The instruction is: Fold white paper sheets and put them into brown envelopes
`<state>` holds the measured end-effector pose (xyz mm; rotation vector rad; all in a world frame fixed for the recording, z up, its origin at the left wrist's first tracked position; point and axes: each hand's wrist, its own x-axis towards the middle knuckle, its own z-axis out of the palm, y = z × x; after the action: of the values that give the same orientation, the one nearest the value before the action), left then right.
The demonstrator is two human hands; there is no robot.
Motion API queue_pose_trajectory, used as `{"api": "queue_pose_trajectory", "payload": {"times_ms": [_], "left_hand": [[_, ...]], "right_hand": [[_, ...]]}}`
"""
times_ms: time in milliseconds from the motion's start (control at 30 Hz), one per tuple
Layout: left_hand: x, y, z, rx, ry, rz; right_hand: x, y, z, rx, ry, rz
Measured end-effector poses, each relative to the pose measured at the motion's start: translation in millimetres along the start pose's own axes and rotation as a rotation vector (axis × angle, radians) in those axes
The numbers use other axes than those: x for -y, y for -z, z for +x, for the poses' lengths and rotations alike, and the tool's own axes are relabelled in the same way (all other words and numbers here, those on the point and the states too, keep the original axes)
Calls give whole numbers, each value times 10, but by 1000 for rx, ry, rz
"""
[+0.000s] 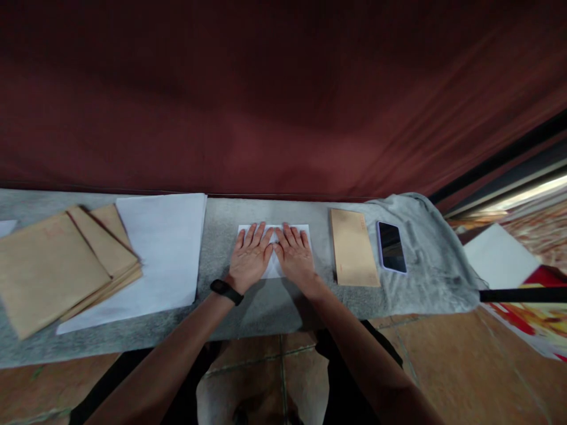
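A white sheet of paper point(273, 270), seemingly folded, lies on the grey cloth in front of me. My left hand point(250, 255) presses flat on its left half, fingers spread, with a black band on the wrist. On the right half rests my right hand point(294, 254), also flat with fingers apart. The two thumbs nearly meet at the middle of the sheet. Much of the paper is hidden under both palms. To the right of my hands lies a brown envelope point(354, 248).
Larger white sheets point(172, 248) lie to the left, partly under several brown envelopes point(48, 260). A phone point(392, 248) lies right of the single envelope. The grey cloth point(221, 236) covers a narrow surface against a dark red hanging cloth point(266, 118). Tiled floor point(443, 354) shows below.
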<state>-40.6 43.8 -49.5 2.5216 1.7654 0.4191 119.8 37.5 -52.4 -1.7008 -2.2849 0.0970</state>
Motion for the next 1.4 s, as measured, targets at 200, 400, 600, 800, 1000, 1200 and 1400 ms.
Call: {"api": "queue_pose_trajectory", "payload": {"times_ms": [200,400,600,800,1000,1200,1400], "left_hand": [[-5,-55,52,-23,17,-2],[-4,-60,41,-46,60,6],[-107,-8,-157,-30,58,-10],[-139,44,-360,-15,18,-27],[-19,54,-483,-41,52,-31],[8,132,-601,-72,60,-37],[-175,173,-730,24,-144,-50]], "right_hand": [[54,-12,45,-16,-57,-1],[31,-39,59,-46,-149,-9],[9,-33,22,-49,-167,-4],[-44,-28,-28,-48,-174,-5],[-126,-16,-109,-53,-219,-22],[-120,109,-312,-72,-252,-39],[145,105,-622,11,-9,40]]}}
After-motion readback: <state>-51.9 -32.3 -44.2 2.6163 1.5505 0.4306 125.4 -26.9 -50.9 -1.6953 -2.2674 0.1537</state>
